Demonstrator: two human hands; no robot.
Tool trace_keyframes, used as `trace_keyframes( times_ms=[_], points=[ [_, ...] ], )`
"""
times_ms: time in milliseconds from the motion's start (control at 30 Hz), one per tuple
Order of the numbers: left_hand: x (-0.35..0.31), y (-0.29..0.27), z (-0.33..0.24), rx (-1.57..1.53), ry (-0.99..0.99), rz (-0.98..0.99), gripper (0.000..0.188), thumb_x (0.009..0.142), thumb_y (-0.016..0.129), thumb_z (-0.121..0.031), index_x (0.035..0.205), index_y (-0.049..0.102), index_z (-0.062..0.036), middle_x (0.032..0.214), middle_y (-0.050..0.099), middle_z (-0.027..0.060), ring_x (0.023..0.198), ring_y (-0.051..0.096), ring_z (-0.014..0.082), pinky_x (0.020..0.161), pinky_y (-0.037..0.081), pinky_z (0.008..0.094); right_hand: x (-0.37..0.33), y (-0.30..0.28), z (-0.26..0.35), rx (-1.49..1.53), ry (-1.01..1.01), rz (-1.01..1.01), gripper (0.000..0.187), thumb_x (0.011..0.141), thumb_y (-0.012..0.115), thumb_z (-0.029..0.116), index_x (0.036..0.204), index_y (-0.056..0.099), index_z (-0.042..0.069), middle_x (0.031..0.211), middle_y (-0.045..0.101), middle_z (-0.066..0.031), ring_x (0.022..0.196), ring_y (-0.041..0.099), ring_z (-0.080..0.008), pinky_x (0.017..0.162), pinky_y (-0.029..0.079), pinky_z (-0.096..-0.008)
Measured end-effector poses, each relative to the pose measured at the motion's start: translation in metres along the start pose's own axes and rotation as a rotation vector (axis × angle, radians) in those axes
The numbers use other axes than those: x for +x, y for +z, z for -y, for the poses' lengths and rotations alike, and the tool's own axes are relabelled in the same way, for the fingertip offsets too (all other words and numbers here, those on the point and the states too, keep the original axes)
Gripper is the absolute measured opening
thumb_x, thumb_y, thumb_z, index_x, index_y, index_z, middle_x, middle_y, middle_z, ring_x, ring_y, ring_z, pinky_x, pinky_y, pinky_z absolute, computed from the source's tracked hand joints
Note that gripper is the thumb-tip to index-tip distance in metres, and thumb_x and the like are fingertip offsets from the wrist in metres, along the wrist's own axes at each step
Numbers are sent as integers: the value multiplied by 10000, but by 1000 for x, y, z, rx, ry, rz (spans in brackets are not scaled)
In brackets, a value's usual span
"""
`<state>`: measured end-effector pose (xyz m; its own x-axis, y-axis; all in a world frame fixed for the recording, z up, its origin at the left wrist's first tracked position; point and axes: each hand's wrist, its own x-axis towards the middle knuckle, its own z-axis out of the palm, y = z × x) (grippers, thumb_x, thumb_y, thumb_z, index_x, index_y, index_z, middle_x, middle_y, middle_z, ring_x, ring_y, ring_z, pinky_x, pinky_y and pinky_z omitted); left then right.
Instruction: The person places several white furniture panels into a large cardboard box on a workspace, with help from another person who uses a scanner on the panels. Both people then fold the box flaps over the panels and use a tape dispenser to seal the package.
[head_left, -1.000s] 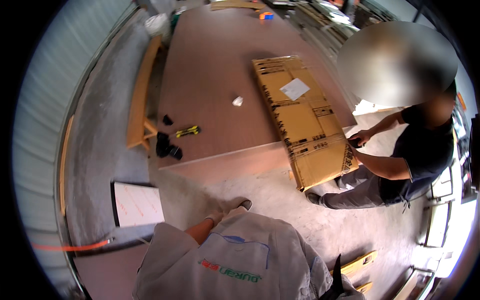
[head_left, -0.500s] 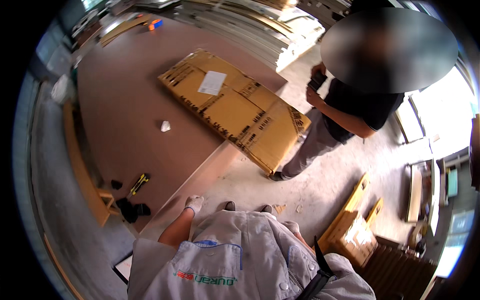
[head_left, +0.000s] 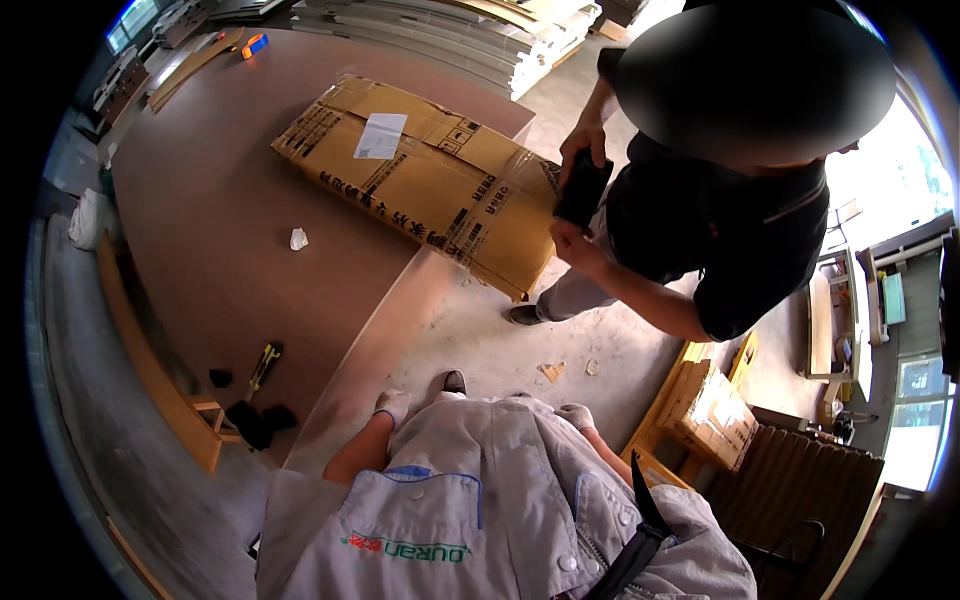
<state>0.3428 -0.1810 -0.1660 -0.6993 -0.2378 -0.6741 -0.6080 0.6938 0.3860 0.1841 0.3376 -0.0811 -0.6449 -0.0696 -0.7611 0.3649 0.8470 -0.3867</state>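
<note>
My left hand [head_left: 394,404], in a pale work glove, hangs beside my jacket near the edge of the brown table [head_left: 340,310]. On the other side of my body is my right hand [head_left: 575,415], gloved the same way and lowered. Neither hand touches anything on the table, and their fingers are too small and hidden to read. Ahead of me a long, flat cardboard box [head_left: 430,170] lies slantwise across the table corner, its right end jutting past the edge. A white paper sheet [head_left: 380,136] sits on top of it.
A co-worker [head_left: 720,230] stands at the box's right end, holding a black handheld device [head_left: 583,190]. On the table lie a yellow-black cutter [head_left: 264,365], dark gloves [head_left: 258,424], crumpled white paper [head_left: 298,239] and an orange-blue tape roll [head_left: 255,46]. A yellow pallet truck [head_left: 660,405] carries a carton [head_left: 706,413].
The co-worker appears closer and larger, with the device now beside the box's end. The box and table have shifted left in view as my head moved. My right hand shows more clearly.
</note>
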Motion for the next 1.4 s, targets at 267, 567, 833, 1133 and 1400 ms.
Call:
trace_keyframes(
  times_ms=[267,567,833,1133,1400],
  points=[
    [-69,-3,-59,-308,-275,-144,423,889,593,-332,1081,788,-10,1154,747,262,1117,723,431,968,550,477,0,-25,-27,174,-61,-71,543,898,814,343,1284,743,-32,1241,779,-199,1191,734,-273,1026,549,-357],
    [-113,110,-135,-133,-192,95,428,938,545,-319,1146,785,-32,1284,717,258,1255,676,407,1080,517,488,-29,-47,-159,-293,-417,-113,420,977,706,329,1267,764,30,1225,770,-204,1188,715,-354,1056,532,-374],
    [-150,161,-164,-214,-273,66,466,891,583,-377,1182,794,-81,1311,716,219,1258,679,389,1093,522,462,-73,-63,-245,-230,122,31,401,937,693,387,1135,803,56,1250,749,-186,1223,690,-366,1053,530,-426],
    [-141,178,-111,-17,-67,45,412,902,559,-351,1071,821,-82,1203,759,221,1199,693,419,1037,528,499,-62,-63,-244,-95,-35,-134,358,917,713,317,1077,807,11,1086,791,-214,1043,764,-332,928,567,-411],
    [-140,159,-170,-51,-210,32,484,910,523,-390,1144,797,-67,1273,711,240,1227,679,425,1060,520,507,-37,-46,-221,87,-91,-133,344,894,739,302,1071,814,17,948,811,-142,903,765,-207,821,586,-380]
  ],
)
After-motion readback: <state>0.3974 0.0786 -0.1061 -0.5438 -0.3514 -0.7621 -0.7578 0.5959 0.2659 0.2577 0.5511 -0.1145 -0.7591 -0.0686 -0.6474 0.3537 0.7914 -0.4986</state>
